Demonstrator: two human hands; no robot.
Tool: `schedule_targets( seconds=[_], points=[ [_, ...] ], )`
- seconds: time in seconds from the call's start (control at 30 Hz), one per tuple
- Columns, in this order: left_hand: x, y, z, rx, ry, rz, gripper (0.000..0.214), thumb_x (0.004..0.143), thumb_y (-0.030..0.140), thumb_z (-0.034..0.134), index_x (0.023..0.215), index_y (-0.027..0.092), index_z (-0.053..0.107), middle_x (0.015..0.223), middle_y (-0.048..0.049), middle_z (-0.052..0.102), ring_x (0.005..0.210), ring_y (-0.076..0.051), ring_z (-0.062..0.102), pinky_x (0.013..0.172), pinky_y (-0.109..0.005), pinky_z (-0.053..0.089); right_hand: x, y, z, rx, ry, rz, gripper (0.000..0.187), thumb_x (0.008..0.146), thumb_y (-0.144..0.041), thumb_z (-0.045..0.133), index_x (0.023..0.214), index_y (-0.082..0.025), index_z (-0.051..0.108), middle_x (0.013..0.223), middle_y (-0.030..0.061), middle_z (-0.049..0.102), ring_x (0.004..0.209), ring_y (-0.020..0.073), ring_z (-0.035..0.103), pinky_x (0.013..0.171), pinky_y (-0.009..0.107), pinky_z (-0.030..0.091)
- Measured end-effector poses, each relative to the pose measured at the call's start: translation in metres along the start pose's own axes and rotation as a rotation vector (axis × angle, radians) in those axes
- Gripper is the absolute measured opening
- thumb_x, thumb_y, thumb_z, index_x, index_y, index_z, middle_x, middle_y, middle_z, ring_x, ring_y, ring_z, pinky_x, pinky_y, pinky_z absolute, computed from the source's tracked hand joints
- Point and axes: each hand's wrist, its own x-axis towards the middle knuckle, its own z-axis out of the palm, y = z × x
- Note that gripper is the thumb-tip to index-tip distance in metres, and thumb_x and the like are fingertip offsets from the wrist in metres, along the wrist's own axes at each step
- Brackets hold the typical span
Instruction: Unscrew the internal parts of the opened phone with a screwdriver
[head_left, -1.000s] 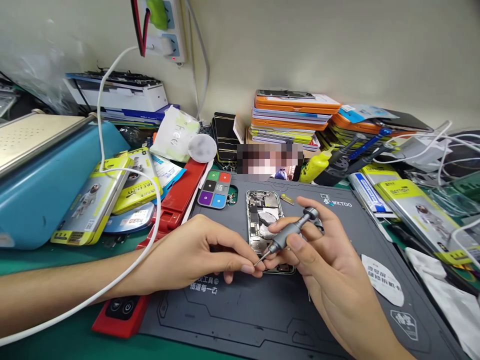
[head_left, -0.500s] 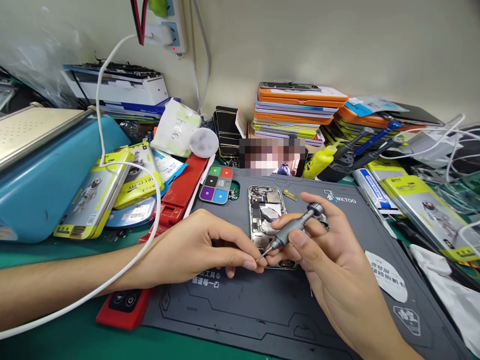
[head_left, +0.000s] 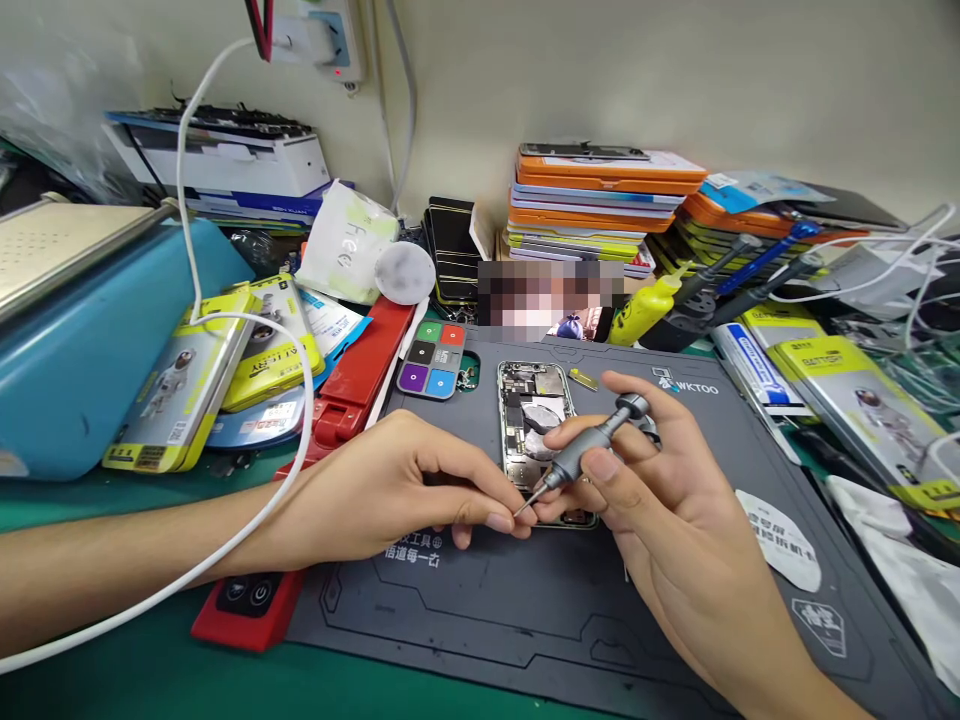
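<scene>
An opened phone (head_left: 534, 420), its inner parts showing, lies on a dark grey work mat (head_left: 525, 610). My right hand (head_left: 660, 520) grips a grey precision screwdriver (head_left: 581, 455), which slants down to the left. My left hand (head_left: 405, 490) pinches its thumb and finger together right at the screwdriver's tip, just over the phone's lower left edge. Whatever the pinch holds is too small to see. A small yellow-green part (head_left: 583, 378) lies on the mat beside the phone's top.
A coloured screw tray (head_left: 431, 365) sits left of the phone; a red tool (head_left: 330, 440) and a white cable (head_left: 247, 520) run along the mat's left side. A blue machine (head_left: 82, 330), battery packs (head_left: 225, 370) and stacked boxes (head_left: 600, 210) crowd the edges. A white sticker (head_left: 776, 535) lies at the right.
Both hands keep their pose at the screwdriver's tip. The view has tilted slightly, so everything sits a little lower and farther right in the frame.
</scene>
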Motion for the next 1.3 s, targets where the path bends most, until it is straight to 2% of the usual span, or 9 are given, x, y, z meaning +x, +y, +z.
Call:
schedule_targets(
  seconds=[0.43, 0.9, 1.3],
  points=[
    [0.0005, 0.001, 0.0024, 0.025, 0.014, -0.016, 0.015, 0.099, 0.018, 0.078, 0.104, 0.019, 0.092, 0.098, 0.0002, 0.089, 0.068, -0.006, 0.072, 0.064, -0.007, 0.057, 0.0041, 0.0013, 0.0024, 0.036, -0.022, 0.005, 0.049, 0.1, -0.037, 0.08, 0.138, -0.037, 0.05, 0.102, -0.0033, 0.079, 0.071, 0.0154, 0.083, 0.071, 0.027, 0.072],
    [-0.0013, 0.0011, 0.0016, 0.09, 0.009, -0.05, 0.016, 0.101, 0.024, 0.077, 0.106, 0.02, 0.091, 0.1, -0.0012, 0.089, 0.069, -0.008, 0.072, 0.066, -0.011, 0.058, 0.0007, -0.0045, 0.0042, -0.043, 0.05, -0.016, 0.055, 0.096, -0.04, 0.085, 0.137, -0.034, 0.049, 0.093, -0.0042, 0.078, 0.065, 0.0142, 0.081, 0.065, 0.022, 0.07],
    [-0.0007, 0.0005, 0.0014, 0.067, 0.001, -0.023, 0.015, 0.101, 0.025, 0.078, 0.106, 0.019, 0.091, 0.1, -0.0013, 0.089, 0.076, -0.01, 0.077, 0.068, -0.011, 0.06, 0.0019, -0.0039, 0.0047, -0.066, 0.079, -0.018, 0.057, 0.093, -0.044, 0.087, 0.135, -0.034, 0.05, 0.089, -0.0052, 0.077, 0.063, 0.0163, 0.081, 0.065, 0.028, 0.072]
  ],
)
